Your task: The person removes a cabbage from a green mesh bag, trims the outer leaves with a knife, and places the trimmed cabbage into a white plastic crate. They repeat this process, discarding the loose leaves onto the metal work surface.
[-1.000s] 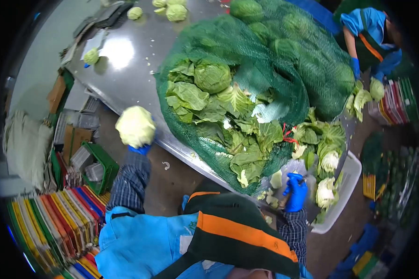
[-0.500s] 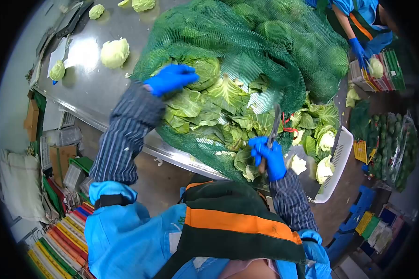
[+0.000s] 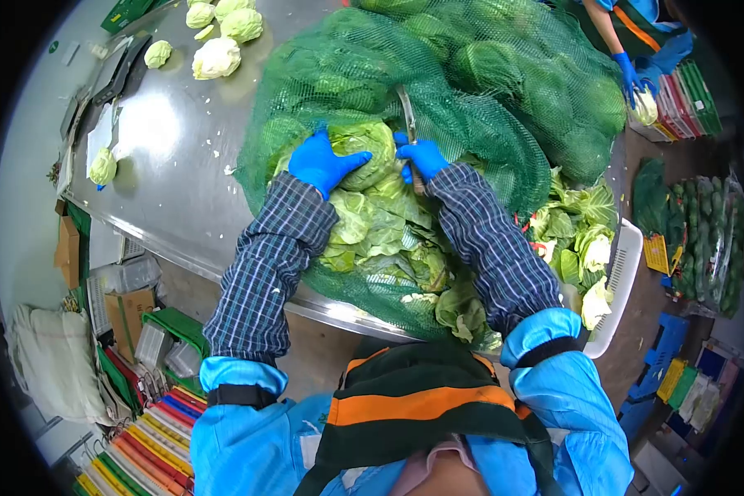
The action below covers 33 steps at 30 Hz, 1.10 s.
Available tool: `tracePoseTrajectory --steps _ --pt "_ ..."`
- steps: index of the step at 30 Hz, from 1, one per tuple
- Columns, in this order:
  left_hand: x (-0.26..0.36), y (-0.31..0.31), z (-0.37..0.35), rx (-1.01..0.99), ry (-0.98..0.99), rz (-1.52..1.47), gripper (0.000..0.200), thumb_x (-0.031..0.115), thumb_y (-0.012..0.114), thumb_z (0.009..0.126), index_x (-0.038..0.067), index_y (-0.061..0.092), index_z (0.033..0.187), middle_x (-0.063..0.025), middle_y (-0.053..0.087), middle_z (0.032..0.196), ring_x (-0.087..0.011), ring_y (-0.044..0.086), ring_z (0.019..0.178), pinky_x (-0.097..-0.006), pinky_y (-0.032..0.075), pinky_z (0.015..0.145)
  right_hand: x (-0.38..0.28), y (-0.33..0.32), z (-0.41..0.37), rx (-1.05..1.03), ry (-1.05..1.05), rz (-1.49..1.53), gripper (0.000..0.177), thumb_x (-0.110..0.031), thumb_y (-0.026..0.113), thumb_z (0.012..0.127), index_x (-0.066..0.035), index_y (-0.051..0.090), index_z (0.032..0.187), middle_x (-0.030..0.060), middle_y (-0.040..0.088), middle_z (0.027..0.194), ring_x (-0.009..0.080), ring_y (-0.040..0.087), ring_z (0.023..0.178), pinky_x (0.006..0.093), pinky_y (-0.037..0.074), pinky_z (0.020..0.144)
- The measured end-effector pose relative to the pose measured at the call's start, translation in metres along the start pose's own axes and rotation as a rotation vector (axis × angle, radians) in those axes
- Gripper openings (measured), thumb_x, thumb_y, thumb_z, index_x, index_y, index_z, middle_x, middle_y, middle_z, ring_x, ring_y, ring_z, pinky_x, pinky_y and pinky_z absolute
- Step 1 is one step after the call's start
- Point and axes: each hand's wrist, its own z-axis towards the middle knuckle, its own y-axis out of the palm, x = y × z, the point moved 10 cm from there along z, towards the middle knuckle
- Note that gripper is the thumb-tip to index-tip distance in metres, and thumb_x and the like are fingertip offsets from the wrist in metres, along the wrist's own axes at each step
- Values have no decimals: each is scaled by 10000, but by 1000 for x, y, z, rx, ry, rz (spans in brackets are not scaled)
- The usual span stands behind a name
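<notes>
A green cabbage (image 3: 376, 147) lies at the mouth of a green mesh sack (image 3: 306, 99). My blue-gloved left hand (image 3: 324, 164) grips its left side, thumb across the front and fingers over the far side. In my blue-gloved right hand (image 3: 424, 159), beside the cabbage's right edge, is a knife (image 3: 407, 112) with its blade pointing away from me. Loose outer cabbage leaves (image 3: 380, 219) are heaped on the mesh just below both hands.
More cabbages (image 3: 484, 66) fill the sack at the back. Trimmed pale cabbages (image 3: 217, 58) sit on the steel table (image 3: 182, 182) at the far left. A white crate (image 3: 618, 289) with leaves stands at the right. A co-worker's gloved hand (image 3: 628, 74) holds a pale cabbage over colored crates.
My right hand has carried the knife up and away from me to the cabbage. My left hand has settled on the cabbage's left side. The view has shifted slightly.
</notes>
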Motion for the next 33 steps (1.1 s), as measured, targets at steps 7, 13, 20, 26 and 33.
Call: tracePoseTrajectory --steps 7,13,20,26,33 --pt "-1 12 0 74 84 -215 1072 520 803 579 -43 315 1349 -241 492 1264 -345 538 1115 -394 444 943 10 15 -22 -69 58 279 487 -92 585 748 -99 441 1212 43 508 710 149 495 539 327 440 463" --pt "43 12 -45 -27 129 -866 890 258 874 584 -20 375 1267 -180 493 1209 -255 504 1117 -365 428 959 -30 11 -163 41 -237 89 664 -80 586 767 -87 330 1379 29 518 785 101 477 541 234 407 457" --pt "118 66 -105 -797 92 -1558 763 405 612 815 39 281 1397 -181 369 1402 -302 392 1282 -453 347 1057 -94 -10 -316 261 -713 -542 672 -45 635 712 -115 437 1350 188 422 1282 345 479 1148 367 442 893" --pt "162 118 -156 -839 -97 -1775 763 597 430 873 118 250 1439 -139 296 1462 -352 341 1301 -524 264 1085 56 -177 -401 825 -342 84 499 -10 577 779 -35 496 1272 93 570 1197 74 530 662 228 468 595" --pt "275 198 -222 -987 -64 -1523 833 448 647 781 90 263 1428 -144 374 1412 -295 401 1272 -427 341 1059 268 -417 -417 828 -239 546 368 -117 593 823 -64 542 1183 3 585 806 59 422 426 215 370 369"
